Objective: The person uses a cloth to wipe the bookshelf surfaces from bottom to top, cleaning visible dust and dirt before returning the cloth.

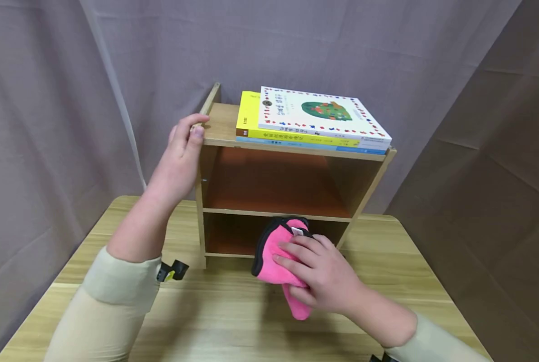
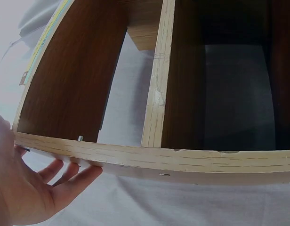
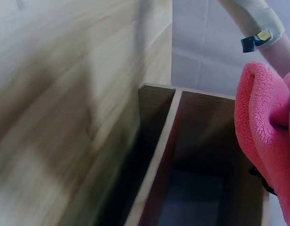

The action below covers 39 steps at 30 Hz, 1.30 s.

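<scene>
Clutching a pink cloth [image 1: 269, 254] edged in black, the right grip [image 1: 321, 274] has its fingers spread over the fabric, a loose fold hanging just beneath it. Right beyond that grip stands a wooden shelf [image 1: 276, 212], the cloth in front of its lower compartment. Up and to the left, the left grip [image 1: 181, 148] holds the shelf's top corner. Above the right grip, a white book [image 1: 292, 108] tops a yellow book [image 1: 248, 113] and a blue book [image 1: 360, 150]. Below both grips spreads the counter [image 1: 224, 311].

The head view looks forward and down at the shelf [image 1: 242, 211]; both wrist views share it, closer.
</scene>
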{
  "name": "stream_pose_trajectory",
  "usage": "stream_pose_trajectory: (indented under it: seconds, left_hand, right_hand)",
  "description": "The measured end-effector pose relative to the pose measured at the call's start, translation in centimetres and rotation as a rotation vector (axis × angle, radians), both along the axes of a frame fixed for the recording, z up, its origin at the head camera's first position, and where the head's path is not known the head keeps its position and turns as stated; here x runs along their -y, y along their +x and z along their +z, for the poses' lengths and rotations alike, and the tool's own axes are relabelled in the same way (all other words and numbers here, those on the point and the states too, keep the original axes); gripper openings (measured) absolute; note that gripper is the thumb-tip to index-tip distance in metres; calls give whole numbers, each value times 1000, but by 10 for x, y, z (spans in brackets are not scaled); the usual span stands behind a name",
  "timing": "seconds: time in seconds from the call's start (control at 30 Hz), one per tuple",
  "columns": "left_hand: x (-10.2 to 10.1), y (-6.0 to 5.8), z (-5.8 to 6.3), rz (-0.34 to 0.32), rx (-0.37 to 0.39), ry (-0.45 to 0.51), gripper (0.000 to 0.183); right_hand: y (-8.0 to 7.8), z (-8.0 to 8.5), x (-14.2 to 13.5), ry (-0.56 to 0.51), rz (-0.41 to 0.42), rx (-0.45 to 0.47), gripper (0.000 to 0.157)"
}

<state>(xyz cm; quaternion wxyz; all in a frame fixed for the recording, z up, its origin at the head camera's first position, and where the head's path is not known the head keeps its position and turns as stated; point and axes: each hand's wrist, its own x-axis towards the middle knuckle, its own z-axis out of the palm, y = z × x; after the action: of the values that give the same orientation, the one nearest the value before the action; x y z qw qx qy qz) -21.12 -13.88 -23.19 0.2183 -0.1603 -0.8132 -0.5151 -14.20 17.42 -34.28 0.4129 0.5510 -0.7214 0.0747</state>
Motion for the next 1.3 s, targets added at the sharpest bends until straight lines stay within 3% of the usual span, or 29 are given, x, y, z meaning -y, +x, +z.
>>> stream_pose_trajectory:
  seconds: [0.23,0.47,0.57,0.67,1.1,1.3]
  left_hand:
    - [-1,-3,-1,2,-13,-8,48]
    - [-2,-3,-1,2,-12,-13,48]
    - [-2,-3,-1,3,-5,-14,48]
    - [-2,-2,-1,9,-4,-11,48]
    - [-1,-1,-1,15,-2,-11,48]
    - [-2,-1,-1,14,-6,-10,48]
  right_hand:
    - [2,22,-7,-23,-24,-30,38]
    - [-6,42,-20,44,-201,10,50]
    - [-10,50,-25,82,-271,7,44]
    - [-15,57,-29,100,-316,-12,37]
    - [-27,79,-34,159,-495,-35,56]
    - [-30,94,-35,213,-561,-30,50]
